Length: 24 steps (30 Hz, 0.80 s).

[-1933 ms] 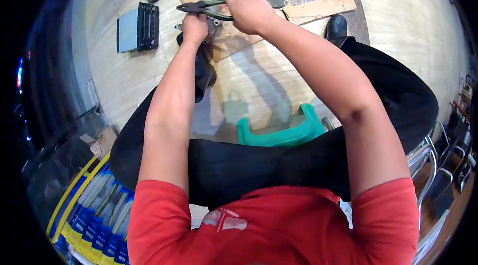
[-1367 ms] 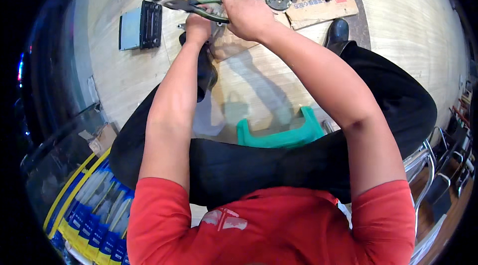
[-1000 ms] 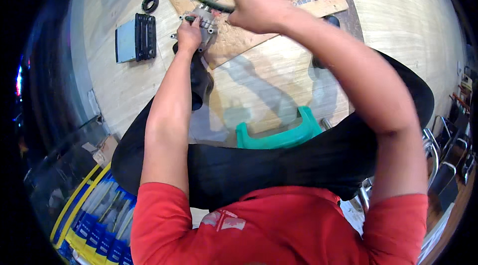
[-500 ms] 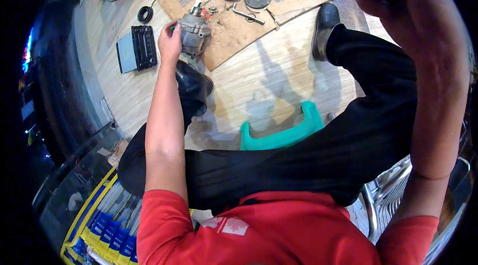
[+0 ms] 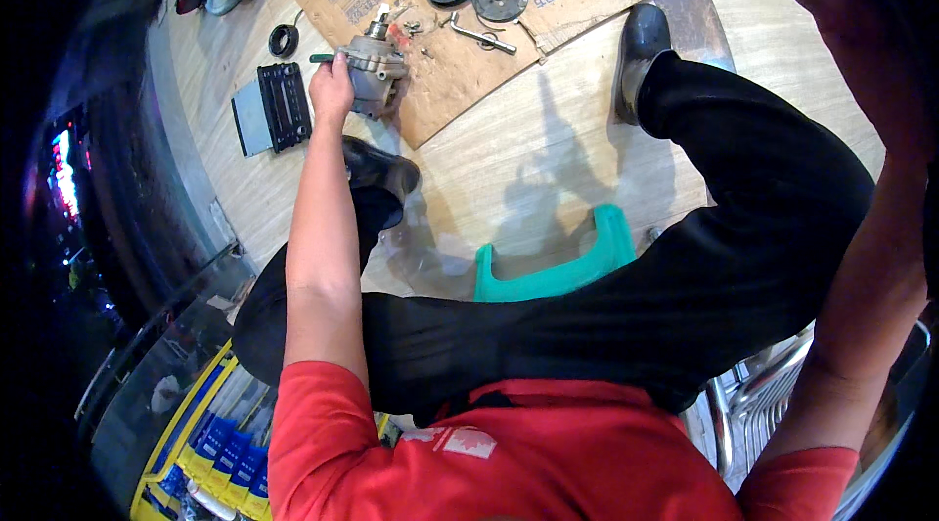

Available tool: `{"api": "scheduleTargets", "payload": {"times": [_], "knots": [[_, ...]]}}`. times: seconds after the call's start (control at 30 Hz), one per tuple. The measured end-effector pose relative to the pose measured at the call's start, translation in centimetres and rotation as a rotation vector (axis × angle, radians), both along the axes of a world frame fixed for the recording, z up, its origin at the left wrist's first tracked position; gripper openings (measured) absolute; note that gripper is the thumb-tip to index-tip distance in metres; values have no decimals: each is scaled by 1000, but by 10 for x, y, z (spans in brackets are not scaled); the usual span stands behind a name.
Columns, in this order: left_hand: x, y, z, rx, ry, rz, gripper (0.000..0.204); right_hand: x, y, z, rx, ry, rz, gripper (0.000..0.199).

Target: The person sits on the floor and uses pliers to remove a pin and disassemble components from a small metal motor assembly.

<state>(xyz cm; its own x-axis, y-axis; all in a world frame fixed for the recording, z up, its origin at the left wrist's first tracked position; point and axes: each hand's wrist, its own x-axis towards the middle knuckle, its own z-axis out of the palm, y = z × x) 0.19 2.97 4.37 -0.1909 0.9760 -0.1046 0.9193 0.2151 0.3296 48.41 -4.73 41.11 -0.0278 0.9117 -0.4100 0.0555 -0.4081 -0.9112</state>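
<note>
Cardboard (image 5: 450, 95) ahead, left hand (image 5: 332, 90) outstretched

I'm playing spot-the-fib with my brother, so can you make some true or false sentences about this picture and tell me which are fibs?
1. The left hand is right beside the grey metal part. True.
2. A bent silver rod lies on the cardboard. True.
3. The black-and-silver box is on the cardboard. False: it is on the floor, to the left.
4. The person's shirt is yellow. False: it is red.
5. The right arm reaches to the grey metal part. False: it runs up the picture's right side.
</note>
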Motion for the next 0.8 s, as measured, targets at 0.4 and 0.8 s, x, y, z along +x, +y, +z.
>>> {"api": "scheduleTargets", "payload": {"times": [0.4, 0.8], "knots": [[1, 18, 13, -98, -77, 96, 52, -5, 6, -5, -3, -16, 8, 45], [10, -22, 21, -1, -445, 223, 43, 0, 10, -8, -7, -1, 9, 46]]}}
